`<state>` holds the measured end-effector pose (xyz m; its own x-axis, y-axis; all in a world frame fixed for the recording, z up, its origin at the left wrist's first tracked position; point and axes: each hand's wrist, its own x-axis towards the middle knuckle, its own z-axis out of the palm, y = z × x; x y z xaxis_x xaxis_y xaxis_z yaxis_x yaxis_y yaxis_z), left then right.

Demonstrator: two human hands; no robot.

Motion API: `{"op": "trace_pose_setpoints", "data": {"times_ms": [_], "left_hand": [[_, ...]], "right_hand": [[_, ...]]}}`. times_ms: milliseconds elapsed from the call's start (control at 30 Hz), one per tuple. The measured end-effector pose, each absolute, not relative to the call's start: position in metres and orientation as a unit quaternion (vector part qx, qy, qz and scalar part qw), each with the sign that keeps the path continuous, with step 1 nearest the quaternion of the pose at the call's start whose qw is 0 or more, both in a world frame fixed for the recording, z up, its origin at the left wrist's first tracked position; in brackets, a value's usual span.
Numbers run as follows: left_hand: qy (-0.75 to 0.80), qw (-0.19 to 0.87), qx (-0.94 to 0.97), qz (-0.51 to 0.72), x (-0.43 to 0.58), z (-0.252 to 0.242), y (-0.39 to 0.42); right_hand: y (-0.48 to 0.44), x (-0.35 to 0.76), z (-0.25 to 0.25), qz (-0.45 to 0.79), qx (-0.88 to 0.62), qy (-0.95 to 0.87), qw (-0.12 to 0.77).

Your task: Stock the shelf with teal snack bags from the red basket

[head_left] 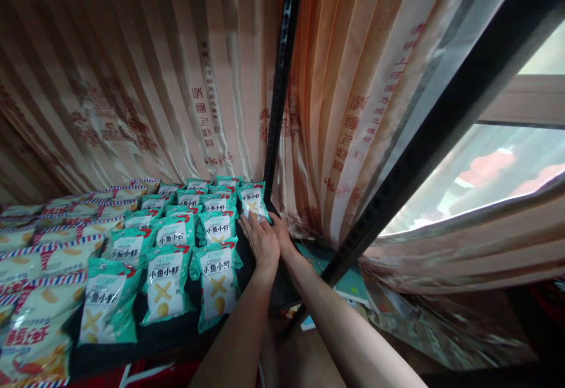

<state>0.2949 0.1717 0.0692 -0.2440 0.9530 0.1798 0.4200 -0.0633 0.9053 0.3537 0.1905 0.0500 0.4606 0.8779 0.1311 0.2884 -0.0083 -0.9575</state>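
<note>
At the back right corner of the black shelf [282, 276] stands a teal and white snack bag [252, 196], tilted a little back. My left hand [260, 239] lies against its lower front, fingers closed on it. My right hand [281, 234] is at the bag's lower right edge, tucked beside the left hand; its fingertips are partly hidden. Just left of my hands run rows of matching teal bags, the nearest being a front bag [217, 279] and one behind it [217, 229].
Cream snack bags with striped edges [48, 317] fill the shelf's left side. A black metal post [279, 82] rises behind my hands, and a thicker black post [424, 135] slants across the right. Pleated curtains [168, 70] hang behind. A window [494, 164] is at far right.
</note>
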Motion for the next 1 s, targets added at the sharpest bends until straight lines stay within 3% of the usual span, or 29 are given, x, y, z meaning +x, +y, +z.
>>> {"op": "trace_pose_setpoints", "data": {"times_ms": [200, 433, 600, 833, 1000], "left_hand": [[0.623, 0.284, 0.551, 0.477, 0.293, 0.068, 0.173], [0.631, 0.272, 0.573, 0.446, 0.290, 0.074, 0.167], [0.621, 0.251, 0.576, 0.468, 0.290, 0.071, 0.173], [0.592, 0.208, 0.600, 0.496, 0.291, 0.059, 0.180], [0.592, 0.209, 0.600, 0.496, 0.294, 0.057, 0.185]], "right_hand": [[0.187, 0.354, 0.048, 0.199, -0.717, -0.469, 0.476], [0.189, 0.355, 0.046, 0.110, -0.712, -0.504, 0.475], [0.191, 0.351, 0.054, 0.115, -0.709, -0.485, 0.498], [0.201, 0.348, 0.076, 0.160, -0.760, -0.467, 0.423], [0.208, 0.349, 0.073, 0.192, -0.744, -0.475, 0.428]]}}
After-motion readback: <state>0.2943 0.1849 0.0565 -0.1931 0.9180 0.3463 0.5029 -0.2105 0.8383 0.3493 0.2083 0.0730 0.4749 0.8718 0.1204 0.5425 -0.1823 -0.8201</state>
